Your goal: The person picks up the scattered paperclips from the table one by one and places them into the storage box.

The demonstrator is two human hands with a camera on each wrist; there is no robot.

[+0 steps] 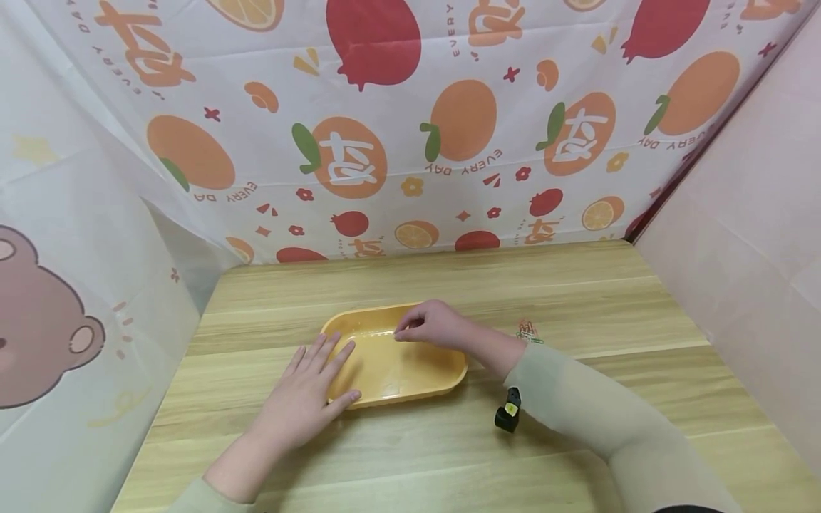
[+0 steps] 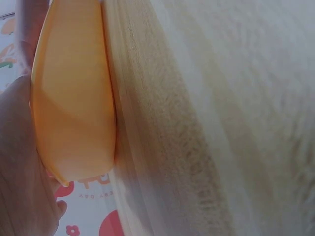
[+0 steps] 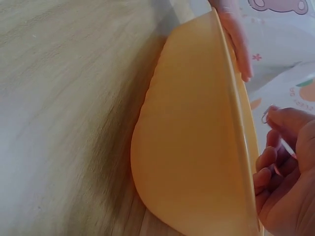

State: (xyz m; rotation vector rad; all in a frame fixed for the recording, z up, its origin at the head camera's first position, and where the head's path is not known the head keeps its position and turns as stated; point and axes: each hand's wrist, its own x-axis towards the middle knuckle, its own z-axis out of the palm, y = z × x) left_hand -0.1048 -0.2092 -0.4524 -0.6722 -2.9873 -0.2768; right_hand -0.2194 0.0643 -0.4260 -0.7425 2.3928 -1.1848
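A yellow plastic tray [image 1: 385,396] with a raised rim sits on the wooden table. My left hand [image 1: 301,399] lies over its left end, fingers spread straight across the rim; in the left wrist view the same hand [image 2: 19,162] is against the tray's side [image 2: 76,98]. Above the tray's right part, my right hand [image 1: 436,325] has its thumb and fingertips brought together. Seen from the right wrist, this hand [image 3: 290,172] pinches a small white paper clip [image 3: 265,118], mostly hidden by the fingers. Beyond the right forearm lie several red, green and white paper clips [image 1: 527,331].
The wooden table [image 1: 410,456] is enclosed by a fruit-printed cloth [image 1: 410,92] at the back, a pale cloth with a bear [image 1: 38,320] on the left, and a plain pale wall [image 1: 737,206] on the right. A black strap [image 1: 507,417] hangs at my right wrist.
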